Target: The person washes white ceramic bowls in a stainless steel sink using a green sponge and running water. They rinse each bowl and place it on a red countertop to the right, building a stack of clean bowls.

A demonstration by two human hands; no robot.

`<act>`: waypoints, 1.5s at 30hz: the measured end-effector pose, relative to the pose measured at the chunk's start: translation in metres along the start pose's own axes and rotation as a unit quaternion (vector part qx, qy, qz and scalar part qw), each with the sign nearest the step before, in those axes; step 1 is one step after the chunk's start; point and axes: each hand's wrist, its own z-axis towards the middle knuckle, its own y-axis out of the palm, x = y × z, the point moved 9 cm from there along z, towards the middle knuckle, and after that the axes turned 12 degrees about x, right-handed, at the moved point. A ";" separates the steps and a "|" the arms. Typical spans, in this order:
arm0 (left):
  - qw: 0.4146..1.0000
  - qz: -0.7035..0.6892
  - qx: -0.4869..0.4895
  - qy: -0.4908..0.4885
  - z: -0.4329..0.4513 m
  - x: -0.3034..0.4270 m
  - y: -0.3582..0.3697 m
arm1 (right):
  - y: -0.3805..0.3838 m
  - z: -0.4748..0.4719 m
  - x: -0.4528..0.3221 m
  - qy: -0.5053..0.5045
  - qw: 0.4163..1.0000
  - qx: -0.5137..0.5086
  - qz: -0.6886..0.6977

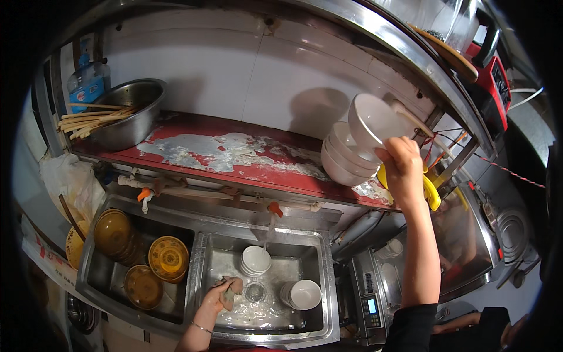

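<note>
My right hand (400, 160) grips the rim of a white bowl (374, 121), tilted above a stack of white bowls (345, 160) on the red shelf. Whether it touches the stack is unclear. My left hand (215, 299) holds a grey-beige cloth (230, 292) over the left part of the right sink basin (281, 323). Water runs from a tap with an orange handle (275, 209) onto a small stack of white bowls (256, 259) in that basin. Another stack of small white bowls (305, 295) lies tipped at its right.
Yellow-brown bowls (168, 259) fill parts of the left basin. A steel bowl with wooden sticks (136, 123) and a blue-labelled bottle (85, 86) stand on the shelf's left. Right are a digital scale (371, 306), a yellow object (432, 193) and another person (479, 328).
</note>
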 end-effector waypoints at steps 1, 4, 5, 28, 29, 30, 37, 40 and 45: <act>1.000 -0.012 0.012 -0.003 -0.002 0.001 -0.003 | 0.008 -0.003 0.008 0.030 0.999 -0.008 0.017; 0.998 -0.042 0.038 -0.016 -0.002 -0.001 -0.012 | 0.028 -0.014 0.022 0.074 0.995 -0.056 0.041; 0.998 -0.031 0.046 -0.013 0.000 0.001 -0.011 | 0.029 -0.013 0.021 0.070 0.995 -0.066 0.036; 0.242 0.906 -0.064 0.341 0.196 -0.067 0.093 | 0.162 -0.509 -0.188 0.733 0.542 -0.249 0.327; 0.260 0.891 -0.090 0.361 0.187 -0.066 0.104 | 0.161 -0.528 -0.192 0.747 0.526 -0.244 0.325; 0.276 0.875 -0.116 0.381 0.166 -0.056 0.125 | 0.163 -0.543 -0.193 0.762 0.509 -0.237 0.323; 0.507 0.735 -0.151 0.424 0.133 0.004 0.153 | 0.229 -0.552 -0.195 0.878 0.243 -0.098 0.400; 0.537 0.673 -0.182 0.475 0.061 0.013 0.193 | 0.259 -0.524 -0.151 0.894 0.244 0.005 0.375; 0.353 0.620 -0.298 0.634 0.025 0.022 0.186 | 0.285 -0.487 -0.110 0.803 0.366 -0.055 0.468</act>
